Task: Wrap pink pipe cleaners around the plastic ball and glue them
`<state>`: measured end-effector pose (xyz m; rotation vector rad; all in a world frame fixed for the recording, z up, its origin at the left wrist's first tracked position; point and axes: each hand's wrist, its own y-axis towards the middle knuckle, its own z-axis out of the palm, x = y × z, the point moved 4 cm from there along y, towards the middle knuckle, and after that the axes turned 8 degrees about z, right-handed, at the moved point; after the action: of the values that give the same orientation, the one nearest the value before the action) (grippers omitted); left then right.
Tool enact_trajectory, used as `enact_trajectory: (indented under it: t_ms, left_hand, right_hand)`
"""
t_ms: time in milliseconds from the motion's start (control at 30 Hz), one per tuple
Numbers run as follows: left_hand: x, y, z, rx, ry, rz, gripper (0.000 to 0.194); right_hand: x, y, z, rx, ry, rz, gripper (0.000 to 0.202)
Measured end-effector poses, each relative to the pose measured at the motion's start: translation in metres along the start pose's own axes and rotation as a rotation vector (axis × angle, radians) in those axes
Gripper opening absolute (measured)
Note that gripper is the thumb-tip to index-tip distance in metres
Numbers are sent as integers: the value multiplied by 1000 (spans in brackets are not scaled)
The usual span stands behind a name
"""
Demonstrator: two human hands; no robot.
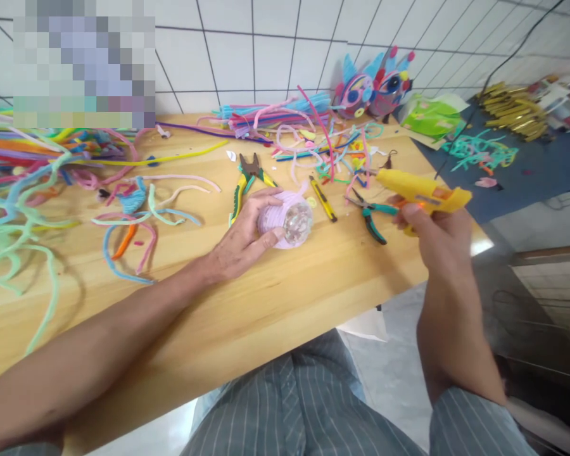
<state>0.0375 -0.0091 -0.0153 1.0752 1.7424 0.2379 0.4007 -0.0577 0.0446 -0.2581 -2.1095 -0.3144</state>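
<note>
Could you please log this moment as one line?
left hand: holding lilac-wrapped piece | right hand: holding glue gun | table: cutter, teal pliers

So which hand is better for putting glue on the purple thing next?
Probably the right hand: it holds the yellow glue gun, while the left hand is busy holding the purple-wrapped piece.

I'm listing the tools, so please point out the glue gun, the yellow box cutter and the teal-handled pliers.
Glue gun [420, 190]: head view, on its yellow body.
Box cutter [323, 199]: head view, mid-handle.
Pliers [371, 223]: head view, on a handle.
</note>
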Motion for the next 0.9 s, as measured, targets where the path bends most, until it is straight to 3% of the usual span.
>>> enact_trajectory:
  t_ms: [33,100,167,300,367,433,500,567,633,667,800,900]
  left_hand:
    - [0,0,1,-9,-11,-7,48]
    - [1,-1,2,-18,-41,-22,48]
    - [1,-1,3,-15,-60,-27,48]
    - [-1,-1,2,7,-47,-28,50]
    - [-1,0,2,13,-49,-31,51]
    - [-1,-1,2,13,-51,-30,51]
    - [-1,-1,3,9,-50,-19,51]
    - [0,-1,4,3,-51,-13,51]
    - [1,-1,5,-4,-55,-14,51]
    - [1,-1,5,-7,-56,-16,52]
    - [0,0,4,-8,-40,11,53]
    - [-2,1,3,-12,-32,60,51]
  right_hand:
    - [-12,11,-11,-58,-23,67,20]
    - [-33,29,-33,-301,-121,157,20]
    - [-50,42,-43,-429,-228,254,19]
    - [-76,57,-43,-475,-337,354,8]
    - [-88,63,-45,-475,-371,398,15]
    - [-96,65,-53,-555,-402,397,27]
    - [-86,57,-60,-723,-437,195,47]
    - [-51,33,-49,-800,-461,-303,58]
    - [-4,-6,-16,-638,-496,-807,46]
    - [20,-24,4,-536,-502,-918,45]
    - [96,-70,87,-47,-480,-1128,46]
    - [110,-66,119,52,-529,-1135,43]
